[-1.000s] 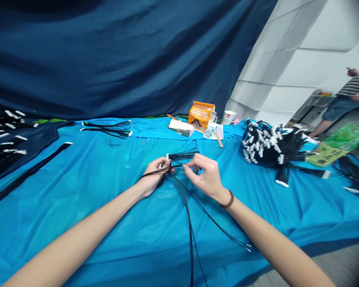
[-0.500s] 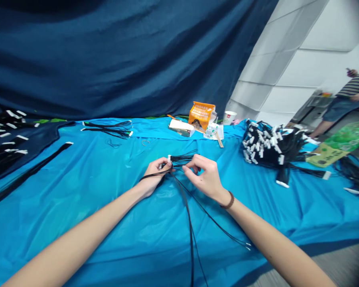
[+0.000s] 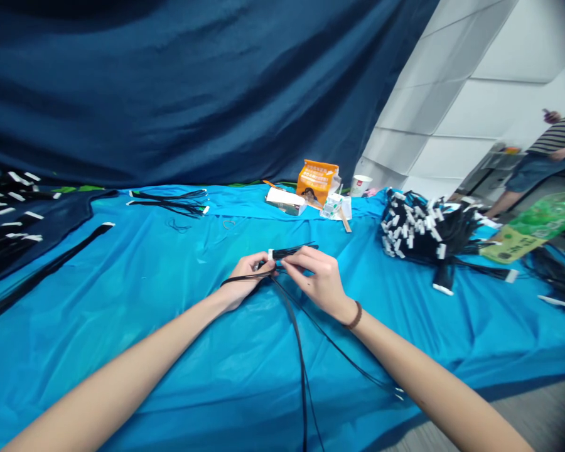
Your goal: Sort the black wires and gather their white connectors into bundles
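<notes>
My left hand (image 3: pixel 245 280) is closed on a black wire harness (image 3: pixel 294 251) near its white connector (image 3: pixel 270 254), above the middle of the blue-covered table. Part of the bundle loops over that hand, and long black wires (image 3: pixel 301 348) hang from it toward the table's front edge. My right hand (image 3: pixel 317 279) meets the left one, thumb and forefinger pinched together at the wires just beside the connector. Which strand lies in the pinch is too small to make out. Thin wires with pale tips (image 3: pixel 398 393) run out under my right forearm.
A heap of black harnesses with white connectors (image 3: pixel 412 223) lies at right, beside a green bag (image 3: pixel 541 229). More harnesses lie at left (image 3: pixel 51 270) and back left (image 3: pixel 169 202). An orange package (image 3: pixel 317 182), a small box (image 3: pixel 285 201) and a paper cup (image 3: pixel 360 185) stand behind. A person (image 3: pixel 546 157) stands far right.
My right hand has come slightly left and down, its fingertips closer to the connector. The connector in my left hand has shifted a little right and down.
</notes>
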### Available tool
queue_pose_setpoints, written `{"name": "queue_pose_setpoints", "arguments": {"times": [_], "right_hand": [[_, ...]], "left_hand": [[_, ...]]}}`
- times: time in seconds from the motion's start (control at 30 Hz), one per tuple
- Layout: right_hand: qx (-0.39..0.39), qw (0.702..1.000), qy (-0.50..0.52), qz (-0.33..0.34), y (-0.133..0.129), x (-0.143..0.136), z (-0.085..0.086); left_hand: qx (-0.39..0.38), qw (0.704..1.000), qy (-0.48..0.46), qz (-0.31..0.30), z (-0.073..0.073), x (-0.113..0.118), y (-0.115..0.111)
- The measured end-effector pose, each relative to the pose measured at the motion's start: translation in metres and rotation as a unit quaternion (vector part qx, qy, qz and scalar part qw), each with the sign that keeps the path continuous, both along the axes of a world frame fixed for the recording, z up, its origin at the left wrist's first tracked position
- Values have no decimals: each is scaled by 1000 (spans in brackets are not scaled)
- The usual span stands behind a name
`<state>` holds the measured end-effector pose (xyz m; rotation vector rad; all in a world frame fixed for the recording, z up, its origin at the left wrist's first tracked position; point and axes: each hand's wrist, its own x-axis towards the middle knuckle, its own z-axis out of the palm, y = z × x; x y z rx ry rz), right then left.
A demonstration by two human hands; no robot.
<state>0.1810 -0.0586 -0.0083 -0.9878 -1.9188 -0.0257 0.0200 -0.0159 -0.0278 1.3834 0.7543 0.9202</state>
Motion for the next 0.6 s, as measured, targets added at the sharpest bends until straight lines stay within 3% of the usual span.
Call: {"name": "queue_pose_setpoints", "arguments": {"times": [0.17,0.37,0.5,0.6], "right_hand": [[20,1000,-22,-8,1,-1,-4],[110,989,-93,-42,11,9,-9],[239,950,-169,-109,13,19,-6],[338,909,-228,-89,10,20,-5]], "left_hand": [[-19,999,-20,-29,-3,-1,0],[-157,976,-144,-46,-1,0,-2],[-221,954,-201,-31,8,-4,0],[-240,945,-223,-31,12,-6,2]]}}
